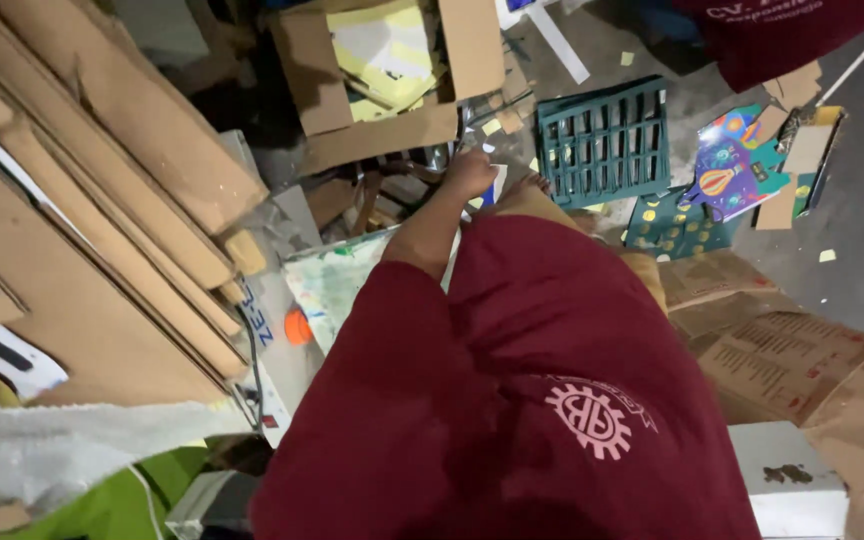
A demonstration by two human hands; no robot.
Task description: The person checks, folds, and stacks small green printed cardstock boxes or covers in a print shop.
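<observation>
Your one visible hand (470, 172) reaches far forward into the clutter, at the near edge of an open cardboard box (382, 75) that holds yellow and white sheets (384, 48). The fingers look curled, but the hand is blurred, so you cannot tell whether it is gripping anything or only touching the flap. Which hand it is cannot be told either, and the other is out of sight, hidden by your dark red shirt (522, 400). That shirt is the main risk, in my judgement: it blocks your view of what lies just below and near you, so a step or a pull could snag something unseen. The tall stack of flat cardboard sheets (102, 200) on the left leans toward your arm, and a knock from the elbow could send it sliding. Dark bars or pieces of a frame (392, 190) crowd the space under the hand and could catch your fingers. To the right lie a green plastic grid (604, 140), colourful printed cards (727, 165) and brown printed cardboard (782, 350) on the grey floor (862, 220), loose footing if you shift that way.
</observation>
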